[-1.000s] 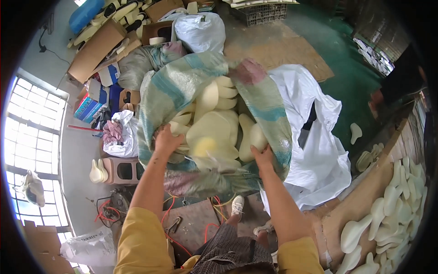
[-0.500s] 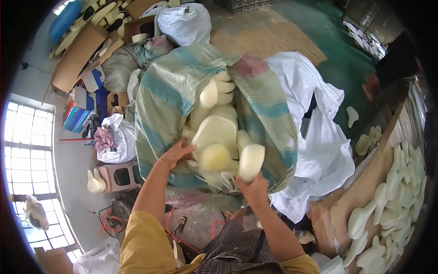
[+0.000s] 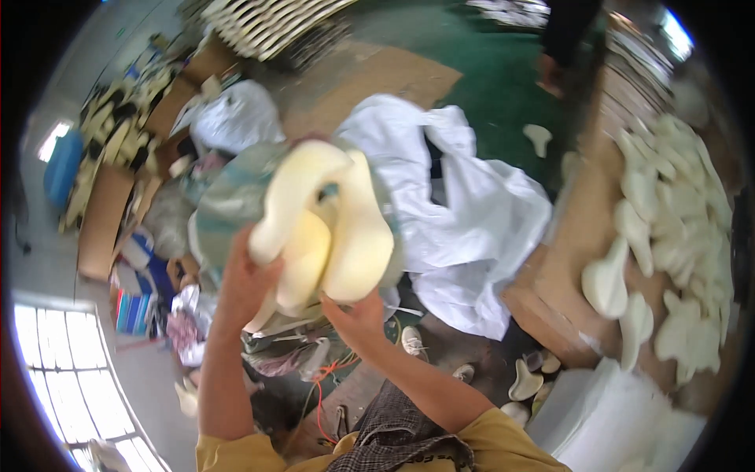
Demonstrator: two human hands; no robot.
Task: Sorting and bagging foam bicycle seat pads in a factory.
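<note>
Several cream foam bicycle saddle pads are bunched together in front of me, above the green striped woven sack (image 3: 220, 208). My left hand (image 3: 252, 271) grips the curved saddle pad (image 3: 292, 185) on the left side of the bunch. Fingers of my right hand (image 3: 355, 321) close on the lower end of the right saddle pad (image 3: 363, 248). Between these two sits a yellower pad (image 3: 307, 252). The bunch covers most of the sack's mouth, and motion blurs its edges.
A white plastic sack (image 3: 472, 212) lies right of the woven one. Further right, a large cardboard box (image 3: 543, 299) bears heaped saddle pads (image 3: 668, 197). Cartons (image 3: 106, 220) line the left wall. A person's hand (image 3: 548, 76) shows at the far right. Orange cord (image 3: 318, 393) runs along the floor.
Both hands have lifted several saddle pads up from the sack's mouth and brought them together. The view has swung to the right, showing more of the heaped box.
</note>
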